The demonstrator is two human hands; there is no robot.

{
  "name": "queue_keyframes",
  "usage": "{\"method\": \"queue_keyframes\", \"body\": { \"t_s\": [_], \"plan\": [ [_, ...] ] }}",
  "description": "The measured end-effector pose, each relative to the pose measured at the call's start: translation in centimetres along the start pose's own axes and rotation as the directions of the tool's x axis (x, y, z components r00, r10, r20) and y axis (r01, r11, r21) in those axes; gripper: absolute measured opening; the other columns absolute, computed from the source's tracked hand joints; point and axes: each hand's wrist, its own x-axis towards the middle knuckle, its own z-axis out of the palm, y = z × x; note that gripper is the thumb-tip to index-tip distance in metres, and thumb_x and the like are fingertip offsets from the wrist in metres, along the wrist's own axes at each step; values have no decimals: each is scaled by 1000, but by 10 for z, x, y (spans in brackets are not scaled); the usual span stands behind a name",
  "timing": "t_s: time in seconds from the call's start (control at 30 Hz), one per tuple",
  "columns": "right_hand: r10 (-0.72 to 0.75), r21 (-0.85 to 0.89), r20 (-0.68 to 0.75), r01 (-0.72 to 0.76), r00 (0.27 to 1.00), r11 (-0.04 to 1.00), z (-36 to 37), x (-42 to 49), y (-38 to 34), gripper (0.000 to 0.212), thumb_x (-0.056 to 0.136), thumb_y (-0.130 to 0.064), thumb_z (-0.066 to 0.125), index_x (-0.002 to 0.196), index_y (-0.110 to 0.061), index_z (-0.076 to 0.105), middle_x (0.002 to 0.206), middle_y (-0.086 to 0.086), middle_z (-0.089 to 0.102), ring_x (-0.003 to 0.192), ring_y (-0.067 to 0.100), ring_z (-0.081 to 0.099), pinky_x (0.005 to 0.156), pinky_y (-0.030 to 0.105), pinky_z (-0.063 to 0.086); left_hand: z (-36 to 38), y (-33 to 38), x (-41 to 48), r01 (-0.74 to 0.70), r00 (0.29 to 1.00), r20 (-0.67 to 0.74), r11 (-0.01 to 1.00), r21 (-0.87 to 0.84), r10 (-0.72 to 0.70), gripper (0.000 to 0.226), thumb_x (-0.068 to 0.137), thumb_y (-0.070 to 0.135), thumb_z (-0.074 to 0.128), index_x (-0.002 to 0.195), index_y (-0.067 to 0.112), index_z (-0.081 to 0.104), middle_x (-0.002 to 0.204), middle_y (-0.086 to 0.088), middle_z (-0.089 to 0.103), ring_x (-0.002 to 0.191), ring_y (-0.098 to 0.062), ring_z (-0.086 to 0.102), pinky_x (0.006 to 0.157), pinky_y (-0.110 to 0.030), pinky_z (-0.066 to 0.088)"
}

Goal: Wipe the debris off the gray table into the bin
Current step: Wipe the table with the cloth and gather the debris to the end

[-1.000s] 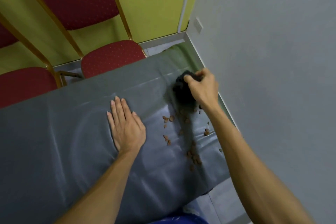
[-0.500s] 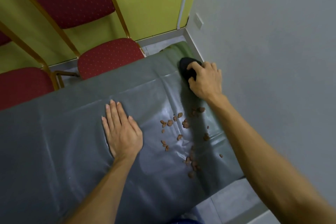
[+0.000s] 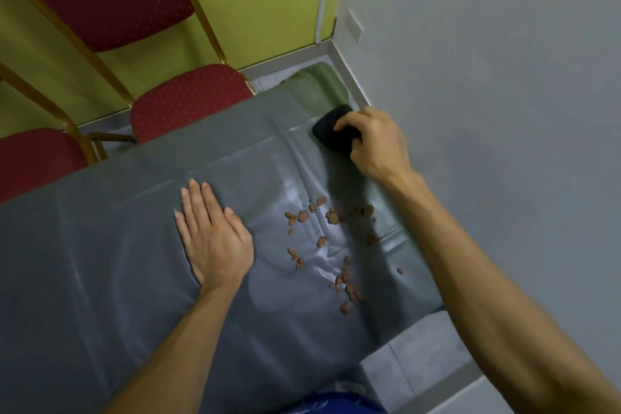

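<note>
Two walls are meeting in the far corner: a gray wall is running along the right side and a yellow-green wall is closing off the back. Below them the gray bench, shiny and creased on top, is stretching across the view, its right end lying close beside the gray wall. Several red chairs with gold frames are standing just behind its far edge. Low in the view, at the near edge, the rim of a blue bin is peeking out from under the bench's side. Only a sliver is showing, so what is lying inside it cannot be told. The left hand is resting palm down on the bench, its fingers straight and released. The right hand is reaching to the far right corner of the bench, its fingers curling round and grasping a black pad that is touching the surface. The debris, small brownish-red bits, is lying scattered on the bench between the two hands, apart from the pad and trailing toward the near edge.
</note>
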Motion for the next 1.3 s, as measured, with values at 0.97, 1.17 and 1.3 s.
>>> {"method": "queue_keyframes", "body": {
  "t_s": [0.97,1.17,1.3],
  "plan": [
    [-207,81,302,191,931,978,21,-113,-25,59,56,-8,44,106,-27,68,97,0,68,92,28,53,78,42,48,3,-5,-1,-19,1000,-24,999,-38,19,58,100,27,26,152,2,25,162,-13,18,152,-26,11,123,-46,11],
    [-170,147,55,160,984,976,11,-62,-65,51,61,1,51,103,-26,64,98,5,64,94,30,54,79,40,47,1,-5,-1,-22,1000,-6,998,-54,21,58,98,26,30,150,1,28,162,-13,21,151,-26,13,123,-46,12],
    [-203,104,205,185,957,977,39,-56,-85,50,62,6,51,99,-23,66,100,7,64,99,34,54,78,43,48,2,-8,-1,-37,999,5,997,-63,38,59,98,27,26,151,1,27,162,-13,20,151,-26,12,123,-46,11]
  ]
}}
